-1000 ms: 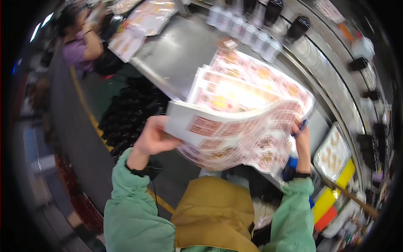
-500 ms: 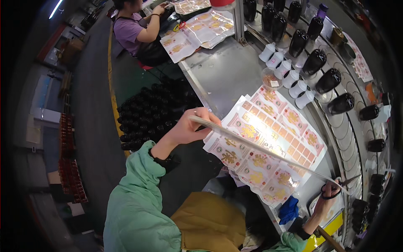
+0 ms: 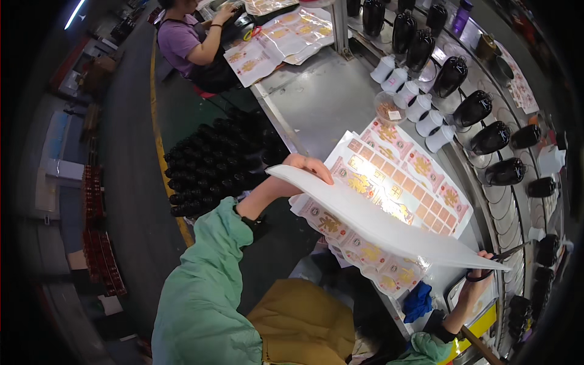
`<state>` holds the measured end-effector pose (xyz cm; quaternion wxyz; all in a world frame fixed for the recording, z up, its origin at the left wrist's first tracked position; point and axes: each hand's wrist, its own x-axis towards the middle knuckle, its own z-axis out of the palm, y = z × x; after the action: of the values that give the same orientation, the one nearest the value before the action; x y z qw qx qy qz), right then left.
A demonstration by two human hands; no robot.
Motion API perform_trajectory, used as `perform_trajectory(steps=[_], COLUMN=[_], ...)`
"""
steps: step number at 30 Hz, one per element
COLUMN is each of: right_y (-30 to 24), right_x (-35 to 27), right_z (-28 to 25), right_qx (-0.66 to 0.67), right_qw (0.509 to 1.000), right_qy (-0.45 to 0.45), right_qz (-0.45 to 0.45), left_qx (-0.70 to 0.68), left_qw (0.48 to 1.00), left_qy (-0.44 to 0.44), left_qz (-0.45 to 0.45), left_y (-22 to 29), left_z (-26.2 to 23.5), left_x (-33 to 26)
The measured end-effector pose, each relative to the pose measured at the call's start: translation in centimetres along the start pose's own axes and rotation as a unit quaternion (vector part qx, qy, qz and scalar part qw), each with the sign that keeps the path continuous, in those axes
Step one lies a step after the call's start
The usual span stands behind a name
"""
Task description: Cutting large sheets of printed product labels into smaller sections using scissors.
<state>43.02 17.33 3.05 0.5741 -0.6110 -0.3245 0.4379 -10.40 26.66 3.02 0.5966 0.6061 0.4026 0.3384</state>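
Looking down from the head camera, we see our left hand (image 3: 307,167) pinching the far left corner of a stack of large white sheets (image 3: 389,222), fingers curled over the top edge with the thumb underneath. Our right hand (image 3: 477,286) is low at the right, fingers closed through the handles of a pair of scissors (image 3: 502,258) whose blades meet the stack's right tip.

We hold the stack in the air, edge-on to the camera, above a steel worktable (image 3: 322,100). Its long axis runs from upper left down to lower right, the right end lower and tapering to a point by the scissors. Beneath it, flat on the table, lie printed label sheets (image 3: 404,176) in red, gold and white.

We judge the stack light but floppy: it bows slightly between the two hands, so it wants support at both ends or under its middle. The paper edges look thin and likely to crease or slide apart if gripped loosely.

Beyond the table, white cups (image 3: 420,106) and dark bottles (image 3: 474,109) stand in rows. Dark bottle tops (image 3: 219,158) fill a crate at left. Another person (image 3: 194,45) sits farther along, working on similar sheets.
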Motion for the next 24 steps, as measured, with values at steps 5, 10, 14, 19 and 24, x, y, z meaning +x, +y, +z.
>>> perform_trajectory(steps=[5,10,14,19,24], right_y=[1.5,1.5,3.5,4.2,3.1], right_x=[0.6,0.9,0.9,1.1,0.4], right_z=[1.3,0.8,1.3,1.8,3.4], right_qx=[-0.24,-0.09,-0.199,-0.202,-0.124], right_qw=[0.969,0.996,0.978,0.976,0.99], right_qy=[0.024,-0.006,0.004,0.05,0.056], right_qz=[0.058,0.019,0.061,0.07,0.036], left_qx=[-0.113,-0.02,-0.043,-0.048,0.026], left_qw=[0.98,0.991,0.986,0.986,0.987], left_qy=[0.141,0.117,0.14,0.094,0.116], left_qz=[-0.082,-0.062,-0.08,-0.127,-0.11], left_y=[-3.4,-3.0,-3.0,-3.5,0.1], left_z=[2.1,0.8,1.3,0.8,1.7], left_x=[-0.4,-0.1,0.5,0.9,0.5])
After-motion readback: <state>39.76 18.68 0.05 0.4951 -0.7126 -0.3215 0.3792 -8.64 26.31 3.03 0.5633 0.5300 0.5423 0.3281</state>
